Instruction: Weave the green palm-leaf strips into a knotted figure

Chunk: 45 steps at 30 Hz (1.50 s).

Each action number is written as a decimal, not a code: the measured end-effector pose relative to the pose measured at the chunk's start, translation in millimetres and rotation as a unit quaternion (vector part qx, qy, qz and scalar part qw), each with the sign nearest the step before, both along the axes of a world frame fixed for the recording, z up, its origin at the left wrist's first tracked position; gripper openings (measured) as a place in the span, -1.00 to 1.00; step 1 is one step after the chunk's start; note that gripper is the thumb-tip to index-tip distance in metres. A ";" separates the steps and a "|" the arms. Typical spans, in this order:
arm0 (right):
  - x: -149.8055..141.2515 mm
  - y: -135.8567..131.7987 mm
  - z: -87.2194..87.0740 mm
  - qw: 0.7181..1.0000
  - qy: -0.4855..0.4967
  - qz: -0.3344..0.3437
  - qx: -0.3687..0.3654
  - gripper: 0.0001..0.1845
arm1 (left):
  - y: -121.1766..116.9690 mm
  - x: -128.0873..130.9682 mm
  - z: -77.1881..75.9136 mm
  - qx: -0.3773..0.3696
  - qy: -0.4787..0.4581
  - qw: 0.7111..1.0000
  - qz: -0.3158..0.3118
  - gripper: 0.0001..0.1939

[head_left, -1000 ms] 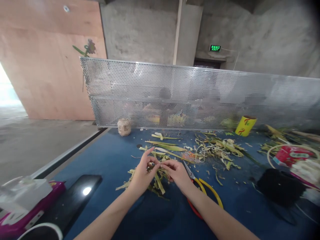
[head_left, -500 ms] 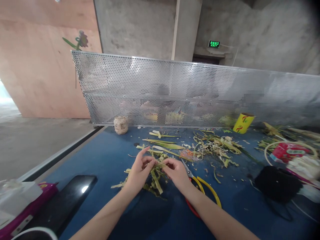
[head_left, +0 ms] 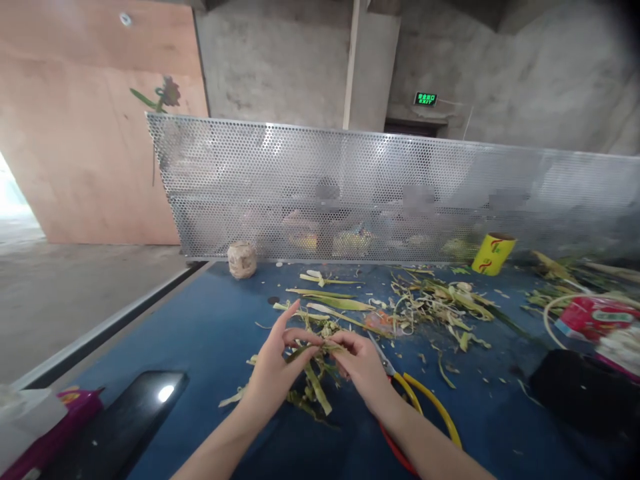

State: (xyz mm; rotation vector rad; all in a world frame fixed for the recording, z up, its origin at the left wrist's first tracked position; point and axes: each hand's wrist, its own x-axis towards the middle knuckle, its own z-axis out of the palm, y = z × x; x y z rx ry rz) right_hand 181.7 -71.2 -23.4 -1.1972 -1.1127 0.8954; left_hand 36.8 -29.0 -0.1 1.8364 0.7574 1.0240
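Over a small heap of dry green leaf strips (head_left: 316,388), my left hand (head_left: 280,357) pinches a leaf strip (head_left: 326,345) between thumb and finger, its index finger pointing up. My right hand (head_left: 361,367) pinches the same bit of strip from the other side, the two sets of fingertips almost touching. The finer parts of the strip are hidden by the fingers. Scissors (head_left: 434,400) with yellow and red handles lie beside and partly under my right wrist, blades pointing away.
A phone (head_left: 117,420) lies at the left by a purple tissue box (head_left: 47,433). Behind are a twine roll (head_left: 242,259), long leaves (head_left: 330,301), leaf scraps (head_left: 440,303) and a yellow tube (head_left: 493,254). At the right lie a black object (head_left: 583,393) and a red packet (head_left: 593,318). A perforated metal screen (head_left: 300,160) closes the back.
Both hands stay together over the heap and keep their pinch, with small finger movements at the strip. The view has shifted slightly with the head.
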 end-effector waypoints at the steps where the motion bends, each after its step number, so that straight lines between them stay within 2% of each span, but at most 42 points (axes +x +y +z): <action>1: -0.2 0.5 -0.7 1.000 0.006 0.004 -0.003 -0.66 | -0.1 0.1 0.8 -0.006 0.000 1.000 0.000 -0.30; 7: -2.1 0.0 -2.9 0.997 0.055 0.041 -0.019 -0.61 | 0.1 0.1 2.1 -0.034 -0.017 0.999 -0.005 -0.25; 11: -3.5 0.3 -2.3 0.996 0.061 0.051 -0.032 -0.56 | 1.4 -0.4 -0.5 -0.027 -0.017 0.999 -0.007 -0.27; 17: -2.9 2.0 -3.7 0.994 0.076 0.054 -0.048 -0.61 | -0.2 -0.4 -1.8 0.040 0.016 0.999 -0.003 -0.20; 22: -2.4 0.3 -4.1 0.990 0.130 0.038 -0.050 -0.60 | -0.9 -4.4 -3.1 0.115 0.090 0.989 -0.015 -0.32; 27: -3.5 0.1 -1.5 0.990 0.119 0.052 -0.050 -0.58 | -0.4 -5.1 -4.6 0.141 0.099 0.985 0.002 -0.34; 32: -4.9 2.3 0.1 0.993 0.092 0.038 -0.058 -0.54 | 2.7 -4.4 -8.2 0.157 0.094 0.983 0.026 -0.33; 39: -5.2 7.9 1.2 0.999 0.027 -0.004 -0.034 -0.62 | 12.0 -4.8 -11.8 0.213 0.148 0.964 0.059 -0.30; 45: -5.1 10.9 2.0 0.999 0.014 0.000 -0.039 -0.63 | 18.0 -7.0 -16.5 0.281 0.147 0.947 0.051 -0.40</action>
